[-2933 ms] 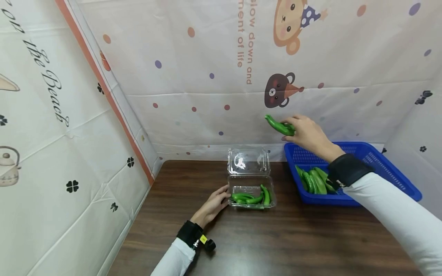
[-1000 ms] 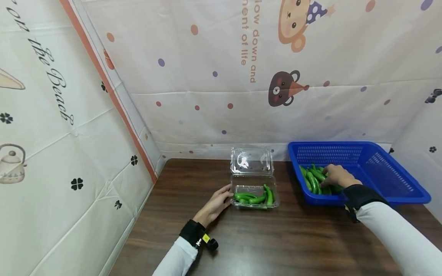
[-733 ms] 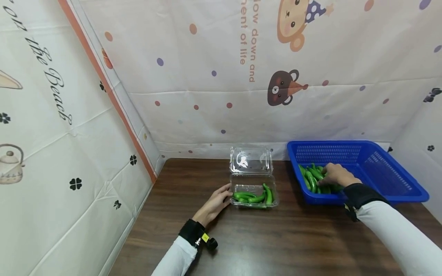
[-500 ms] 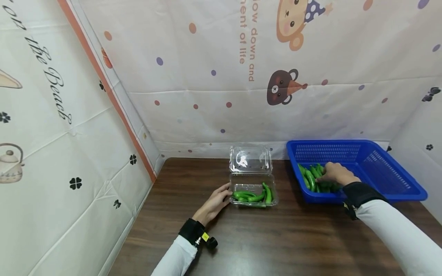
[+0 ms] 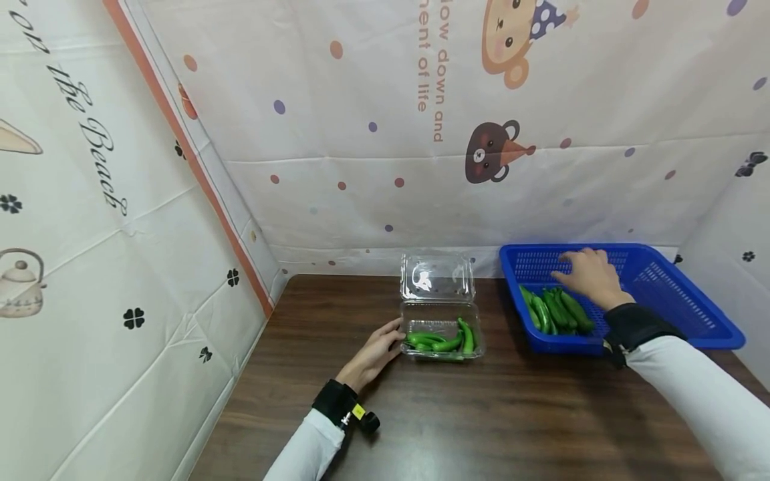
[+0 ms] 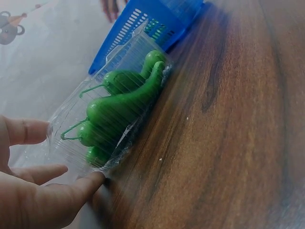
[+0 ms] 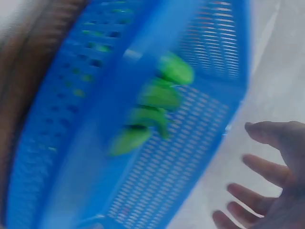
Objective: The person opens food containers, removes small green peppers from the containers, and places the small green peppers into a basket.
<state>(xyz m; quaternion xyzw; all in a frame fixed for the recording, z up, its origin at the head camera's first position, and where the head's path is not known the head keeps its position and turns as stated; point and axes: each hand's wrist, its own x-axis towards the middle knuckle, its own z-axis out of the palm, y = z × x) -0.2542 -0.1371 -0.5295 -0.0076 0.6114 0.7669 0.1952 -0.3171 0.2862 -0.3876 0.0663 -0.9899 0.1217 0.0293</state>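
Beside the clear plastic clamshell box [image 5: 441,330], on its left edge, the left hand [image 5: 373,355] rests on the brown wooden table [image 5: 481,414] with straight, relaxed fingers [image 6: 81,183] touching the near corner of the box; it grips nothing. That box sits about mid-table, its hinged lid [image 5: 436,277] standing open on the far side toward the printed backdrop sheet [image 5: 421,133]. Inside the box lie several green peppers [image 5: 444,341], packed side by side, their thin stems showing through the ribbed wall [image 6: 71,129] in the left wrist view. To the right of the box, just beside it but apart, stands a blue perforated basket [image 5: 674,300], with its far side against the backdrop. A second cluster of green peppers [image 5: 556,310] lies in the basket's left end, the part nearest the box. The right hand [image 5: 592,274] hovers above that cluster, over the basket's far-left part, fingers spread and loosely extended; the right wrist view, though blurred, shows its fingertips [image 7: 259,131] apart and holding nothing, well above the basket's peppers [image 7: 157,105]. Both arms wear white sleeves [image 5: 692,374] with black wrist bands [image 5: 333,404], on the near side of the box and basket.
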